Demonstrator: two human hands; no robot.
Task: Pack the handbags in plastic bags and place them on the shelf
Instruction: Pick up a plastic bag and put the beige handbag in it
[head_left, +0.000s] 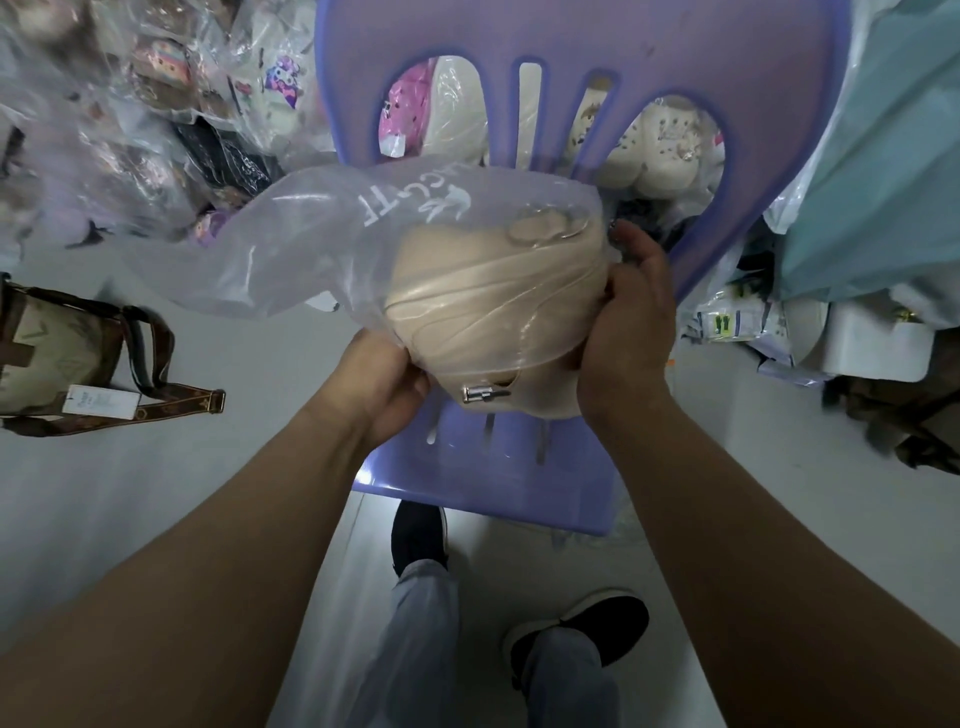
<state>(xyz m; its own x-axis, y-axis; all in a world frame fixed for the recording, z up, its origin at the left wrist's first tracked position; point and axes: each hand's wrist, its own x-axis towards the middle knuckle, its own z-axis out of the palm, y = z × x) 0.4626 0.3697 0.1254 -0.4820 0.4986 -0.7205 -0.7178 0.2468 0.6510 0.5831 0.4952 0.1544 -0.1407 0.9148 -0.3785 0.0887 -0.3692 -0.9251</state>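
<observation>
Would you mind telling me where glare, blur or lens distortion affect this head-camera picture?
Head view: white glare streaks cross the plastic bag over the beige handbag; wide-angle distortion bows the purple chair; the bagged goods at upper left look soft and blurred; the lighting is even, with faint shadows.

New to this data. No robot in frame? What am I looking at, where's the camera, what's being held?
No machine here: a person works with bare hands, and the single picture comes from a wide-angle camera on their head, looking down. The left hand and right hand grip a rounded beige handbag that sits partly inside a clear plastic bag with white lettering, its clasp end outside. They hold it over a purple plastic chair. On the pale floor at left lies a brown patterned handbag with a white tag. Behind are piled bagged goods.
</observation>
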